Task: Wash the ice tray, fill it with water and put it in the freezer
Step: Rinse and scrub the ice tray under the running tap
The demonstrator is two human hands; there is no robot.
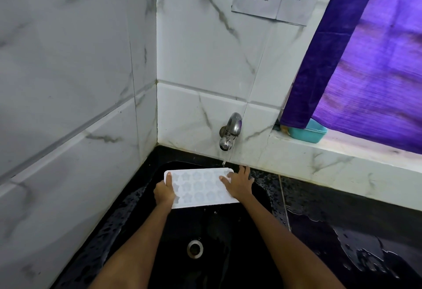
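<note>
I hold the white ice tray (201, 188) flat over the black sink (159, 254), low in the middle of the frame. My left hand (164, 191) grips its left edge, thumb on top; my right hand (239, 184) lies spread on the right end, fingers straight. A thin stream drops from the steel tap (229, 132) to the tray's far right corner — so I judge I am at washing or early filling; whether the star-shaped cells hold water I cannot tell. The freezer step is left. At right, a wet counter (354, 231), a teal tub (308, 132) on the sill and a purple curtain (365, 60) — nothing blocks the tray.
</note>
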